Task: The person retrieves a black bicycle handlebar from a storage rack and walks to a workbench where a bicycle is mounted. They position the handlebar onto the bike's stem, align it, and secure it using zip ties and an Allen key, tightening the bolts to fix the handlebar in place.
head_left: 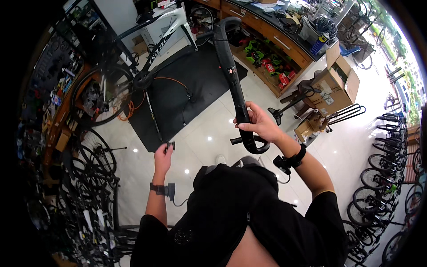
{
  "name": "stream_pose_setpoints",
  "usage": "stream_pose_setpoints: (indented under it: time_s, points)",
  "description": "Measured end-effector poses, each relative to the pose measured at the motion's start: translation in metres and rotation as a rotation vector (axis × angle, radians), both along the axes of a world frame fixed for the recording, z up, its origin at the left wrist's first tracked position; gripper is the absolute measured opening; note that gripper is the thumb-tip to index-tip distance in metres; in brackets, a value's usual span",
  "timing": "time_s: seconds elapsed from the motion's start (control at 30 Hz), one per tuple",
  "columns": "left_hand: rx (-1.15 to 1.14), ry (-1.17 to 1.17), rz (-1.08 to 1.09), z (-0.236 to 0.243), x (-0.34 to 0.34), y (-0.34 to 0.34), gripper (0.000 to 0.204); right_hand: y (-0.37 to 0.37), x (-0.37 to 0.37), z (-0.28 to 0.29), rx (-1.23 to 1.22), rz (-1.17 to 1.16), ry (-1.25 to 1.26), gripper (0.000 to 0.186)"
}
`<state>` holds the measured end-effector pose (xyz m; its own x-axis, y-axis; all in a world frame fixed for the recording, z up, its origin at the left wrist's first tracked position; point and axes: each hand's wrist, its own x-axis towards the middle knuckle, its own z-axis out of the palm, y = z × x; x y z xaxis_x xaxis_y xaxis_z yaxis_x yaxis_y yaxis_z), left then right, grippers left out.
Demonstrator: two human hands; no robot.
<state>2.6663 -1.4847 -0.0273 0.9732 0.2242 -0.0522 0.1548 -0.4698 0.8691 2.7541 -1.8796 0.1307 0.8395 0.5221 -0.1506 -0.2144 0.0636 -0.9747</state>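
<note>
Drop handlebar and small part held over a workshop floor

The right hand (262, 125) grasps a black drop handlebar (233, 79) near its nearer bend, the thumb on one side and the fingers passing behind. The bar extends away from the person, its far end curving over at the upper middle of the scene and its near drop hooking below the hand. To the left and apart, the left hand (163, 154) is closed on a small dark part (171, 146), too small to identify. Both hands are above a glossy tiled floor (200, 153). Beyond the left hand lies a black mat (207, 91); at its far left side stands a white and black bicycle frame (177, 20), with an orange cable (131, 111) nearby. At far right, a wooden-fronted bench (249, 18) carries a blue spray can (319, 43), and an open cardboard box (327, 100) sits just nearer. Rows of bicycles (372, 178) line the right side.
</note>
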Motion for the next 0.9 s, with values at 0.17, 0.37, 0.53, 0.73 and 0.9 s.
stream_pose_setpoints:
  time_s: [0.17,0.37,0.53,0.73,0.9]
  points:
    - [-0.214,-0.159,0.011,0.066,0.149,-0.036,0.023,-0.002,0.118,0.002,-0.03,0.048,-0.024,0.056]
    - [-0.47,-0.111,0.047,0.097,0.282,-0.093,0.021,-0.017,0.27,-0.004,0.047,0.131,-0.059,0.053]
    - [-0.628,-0.083,0.05,0.135,0.383,-0.145,0.018,-0.024,0.389,0.007,0.085,0.161,-0.063,0.053]
    - [-0.648,-0.029,0.058,0.153,0.496,-0.178,0.018,-0.027,0.508,0.009,0.06,0.219,-0.05,0.053]
    - [-0.634,-0.053,0.079,0.139,0.61,-0.188,0.012,-0.019,0.61,0.003,0.075,0.235,-0.044,0.053]
